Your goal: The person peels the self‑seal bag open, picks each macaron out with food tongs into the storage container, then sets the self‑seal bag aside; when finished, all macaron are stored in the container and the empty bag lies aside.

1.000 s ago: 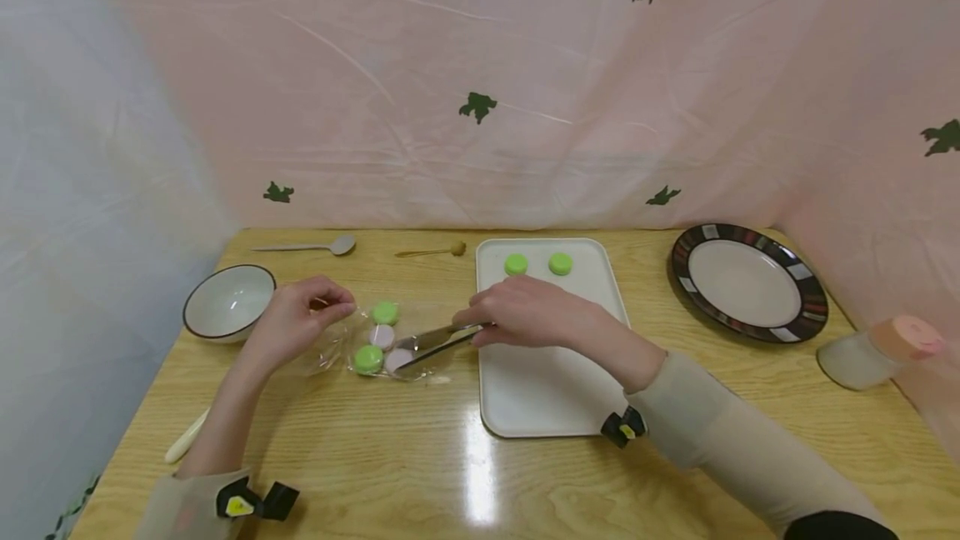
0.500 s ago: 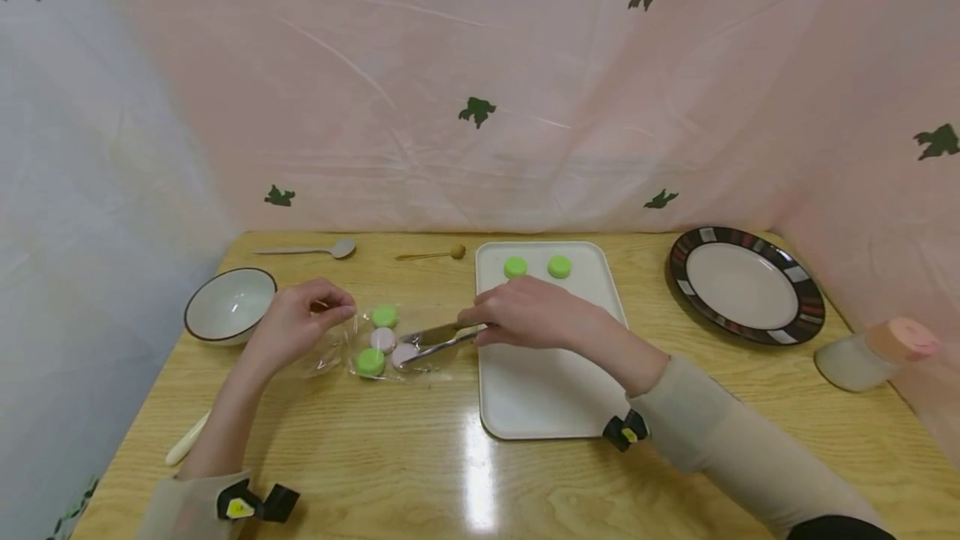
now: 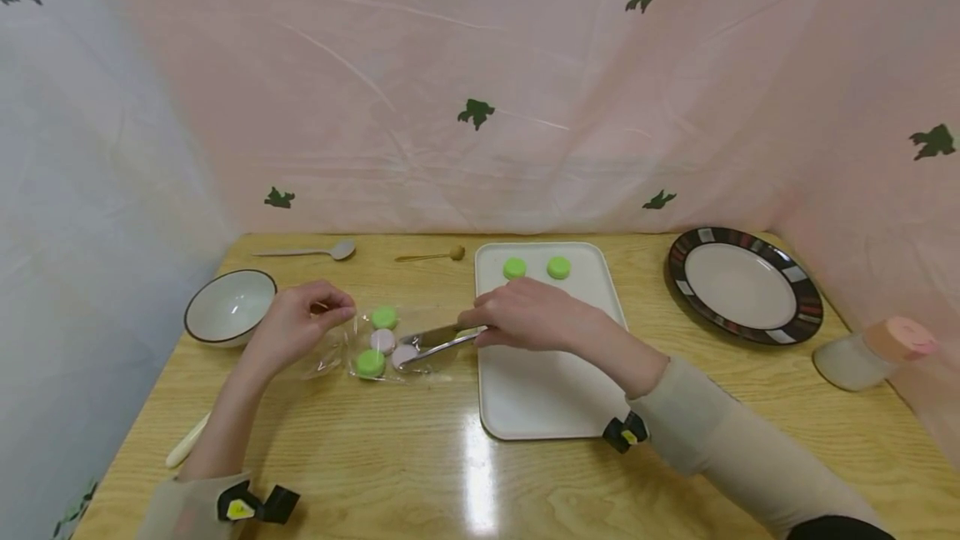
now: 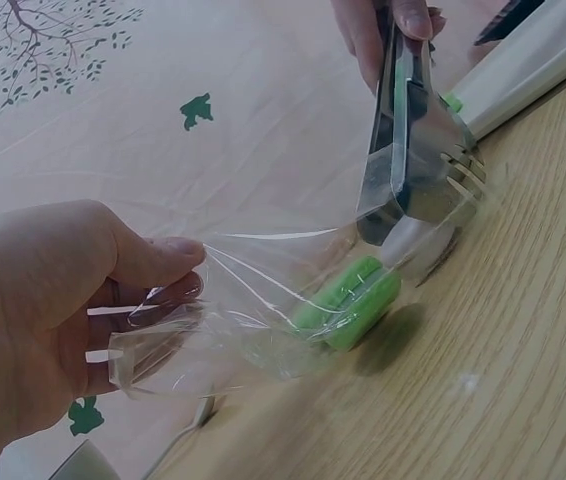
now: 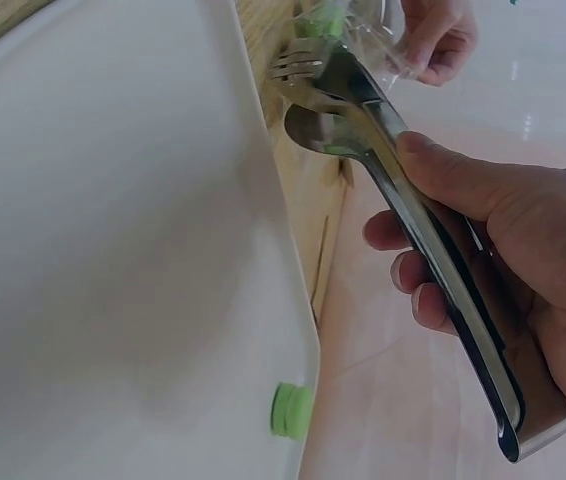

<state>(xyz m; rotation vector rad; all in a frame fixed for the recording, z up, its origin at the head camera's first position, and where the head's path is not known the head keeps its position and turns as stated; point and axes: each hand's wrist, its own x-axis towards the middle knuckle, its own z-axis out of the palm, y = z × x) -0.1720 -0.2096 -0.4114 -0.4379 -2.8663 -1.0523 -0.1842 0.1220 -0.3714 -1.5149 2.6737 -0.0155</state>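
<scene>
In my head view, left of centre, the left hand (image 3: 303, 319) has thumb and fingers pinched together on one end of the clear bag (image 4: 233, 345), which I judge keeps the thin film taut and stops it sliding. Within the bag I count two green macarons (image 3: 370, 363) and two pale macarons (image 3: 382, 341), all just above the surface's (image 3: 390, 440) bright glare. Near the middle of the frame, the right hand (image 3: 532, 315) has its fingers clamped on the metal tongs (image 3: 442, 340), thumb on one arm and the rest across the other, a hold that I think lets it squeeze the ends. Those ends, one forked and one spoon-shaped, sit around the lower-right pale macaron; I cannot tell whether they grip it. The tray (image 3: 551, 390) lies right of centre, beside the bag, probably to keep any carry short, with two green ones (image 3: 558, 267) near its far edge. The bowl (image 3: 230, 307) at left and the plate (image 3: 742, 286) at right seem set aside to leave the hands room.
</scene>
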